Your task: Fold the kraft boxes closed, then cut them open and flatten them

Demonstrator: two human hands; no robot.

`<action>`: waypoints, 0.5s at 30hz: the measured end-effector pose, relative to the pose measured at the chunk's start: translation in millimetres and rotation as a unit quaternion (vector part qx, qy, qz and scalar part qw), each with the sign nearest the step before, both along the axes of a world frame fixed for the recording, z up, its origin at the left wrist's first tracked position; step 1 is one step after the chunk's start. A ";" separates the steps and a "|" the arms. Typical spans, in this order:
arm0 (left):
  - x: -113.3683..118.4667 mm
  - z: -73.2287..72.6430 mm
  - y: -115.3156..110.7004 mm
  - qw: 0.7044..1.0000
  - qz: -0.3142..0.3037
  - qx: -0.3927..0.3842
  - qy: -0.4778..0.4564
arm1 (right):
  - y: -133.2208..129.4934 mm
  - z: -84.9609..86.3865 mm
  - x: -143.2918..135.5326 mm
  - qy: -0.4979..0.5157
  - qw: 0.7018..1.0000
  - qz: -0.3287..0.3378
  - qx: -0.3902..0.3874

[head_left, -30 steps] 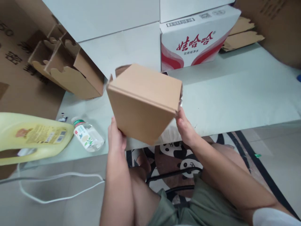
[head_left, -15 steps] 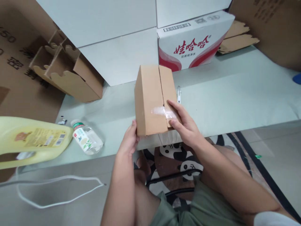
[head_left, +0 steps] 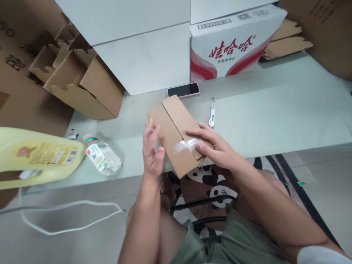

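A small brown cardboard box [head_left: 172, 134] is tilted at the front edge of the table, turned at an angle. A strip of clear tape [head_left: 187, 145] crosses the seam of its flaps near the lower end. My right hand [head_left: 214, 145] grips the box at its right side, fingers over the flap and thumb near the tape. My left hand [head_left: 153, 150] is raised at the box's left side, fingers apart, holding nothing. Behind the box a phone [head_left: 183, 90] lies flat, and to the right is a white utility knife [head_left: 212, 113].
On the left of the table [head_left: 288, 106] are a clear bottle [head_left: 103, 156], a yellow jug [head_left: 41, 156] and open brown cartons [head_left: 90, 88]. White boxes [head_left: 145, 58] and a red-and-white carton [head_left: 228, 51] line the back. A white cable [head_left: 68, 230] hangs at lower left.
The box has rotated and dropped lower, uncovering the phone and more of the knife. My left hand has let go of it and opened. The view has shifted slightly.
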State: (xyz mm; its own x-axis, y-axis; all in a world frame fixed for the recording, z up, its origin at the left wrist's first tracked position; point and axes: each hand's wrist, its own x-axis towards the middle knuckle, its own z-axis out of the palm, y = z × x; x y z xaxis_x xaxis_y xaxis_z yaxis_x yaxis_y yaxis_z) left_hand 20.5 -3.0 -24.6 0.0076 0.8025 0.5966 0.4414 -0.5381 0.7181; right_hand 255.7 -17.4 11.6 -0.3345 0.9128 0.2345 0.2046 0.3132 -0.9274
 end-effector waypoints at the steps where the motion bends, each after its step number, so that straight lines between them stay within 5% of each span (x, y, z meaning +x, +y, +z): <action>1: -0.1 1.2 0.3 0.998 -0.022 0.039 0.033 | 0.9 -0.5 -0.2 0.007 1.000 0.014 -0.003; 3: 0.7 3.2 0.5 0.994 -0.033 0.078 0.068 | 5.5 -3.4 1.7 0.020 1.000 -0.012 -0.021; 5: 2.1 4.0 0.6 0.993 -0.026 0.089 0.068 | 14.4 -9.3 6.8 -0.016 0.992 -0.113 -0.045; 8: 3.5 3.3 0.6 0.993 -0.020 0.093 0.066 | 32.1 -22.1 18.0 -0.199 0.943 -0.255 -0.074; 11: 4.0 2.0 0.5 0.993 -0.017 0.096 0.068 | 46.0 -33.8 28.1 -0.367 0.888 -0.257 -0.100; 15: 4.8 1.3 0.1 0.994 -0.011 0.092 0.066 | 51.0 -40.2 34.7 -0.446 0.853 -0.249 -0.107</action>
